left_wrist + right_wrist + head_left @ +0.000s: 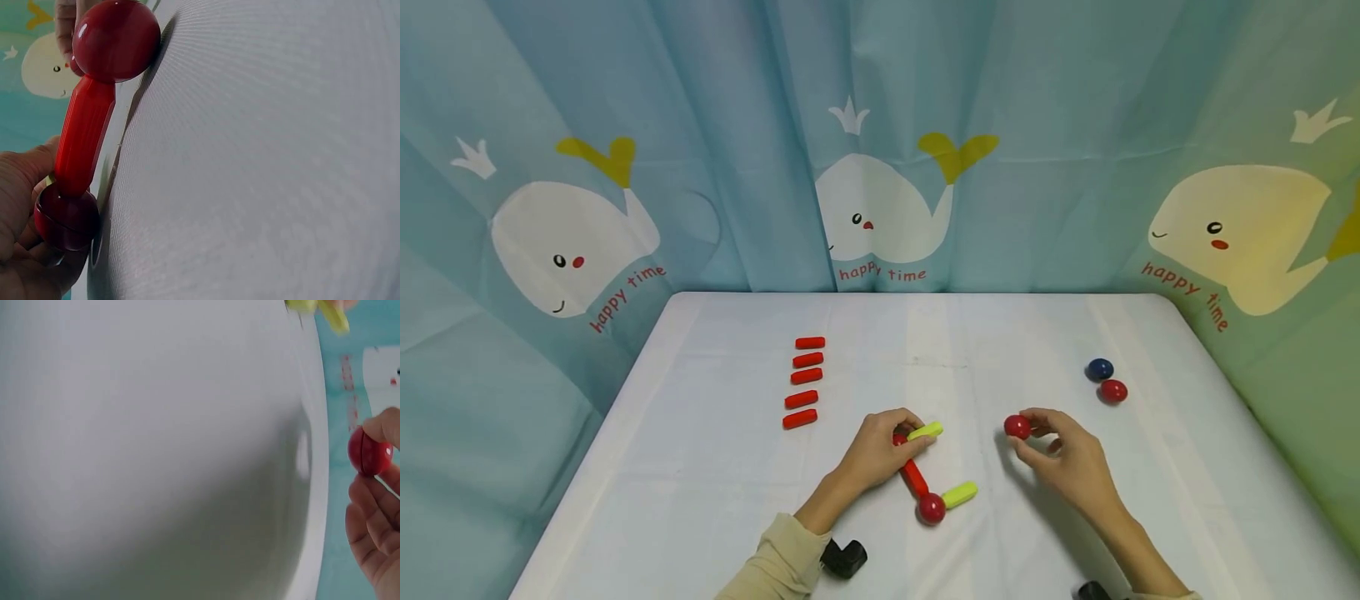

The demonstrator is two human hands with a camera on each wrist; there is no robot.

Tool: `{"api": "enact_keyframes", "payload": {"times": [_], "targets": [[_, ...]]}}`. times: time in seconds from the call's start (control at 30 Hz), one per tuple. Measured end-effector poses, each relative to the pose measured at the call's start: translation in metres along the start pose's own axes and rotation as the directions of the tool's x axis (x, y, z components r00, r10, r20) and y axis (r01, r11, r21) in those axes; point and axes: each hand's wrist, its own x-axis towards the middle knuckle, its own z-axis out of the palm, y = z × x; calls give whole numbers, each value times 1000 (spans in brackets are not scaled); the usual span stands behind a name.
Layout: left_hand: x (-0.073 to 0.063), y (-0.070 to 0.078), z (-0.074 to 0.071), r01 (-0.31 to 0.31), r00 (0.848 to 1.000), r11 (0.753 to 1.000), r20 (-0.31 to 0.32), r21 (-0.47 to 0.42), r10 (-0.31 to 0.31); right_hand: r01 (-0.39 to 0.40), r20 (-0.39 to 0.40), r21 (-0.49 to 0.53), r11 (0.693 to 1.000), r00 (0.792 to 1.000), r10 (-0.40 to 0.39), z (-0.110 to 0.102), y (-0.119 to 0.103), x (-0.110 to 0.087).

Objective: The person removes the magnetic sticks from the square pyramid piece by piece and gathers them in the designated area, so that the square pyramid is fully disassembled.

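Note:
In the head view, my left hand (880,448) grips the far end of a joined piece, with its fingers around a red ball (67,217) there. A red rod (914,480) links that ball to a second red ball (932,508) nearer me. One yellow-green rod (960,495) sticks out to the right from the near ball, and another yellow-green rod (927,431) from the far one. Over the table to the right, my right hand (1071,458) pinches a loose red ball (1017,427) between thumb and fingers. A seam line runs around this ball (370,452) in the right wrist view.
Several red rods (807,376) lie in a column at the left of the white table (715,467). At the right, a blue ball (1100,369) sits beside another red ball (1112,391). A whale-print curtain (745,167) hangs behind and along both sides.

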Motion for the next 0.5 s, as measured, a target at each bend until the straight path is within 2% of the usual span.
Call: {"api": "enact_keyframes", "payload": {"times": [0.1,0.27,0.5], "targets": [[0,0,0,9,1000,1000,0,-7,-9,-41,-38,-41,998,998,40,-13,13,9],[0,0,-1,24,1000,1000,2,-19,-24,-55,-82,-114,992,996,46,-34,32,24],[1,2,-1,48,999,998,7,-32,-47,-87,-48,-222,971,996,78,-52,54,40]]}}
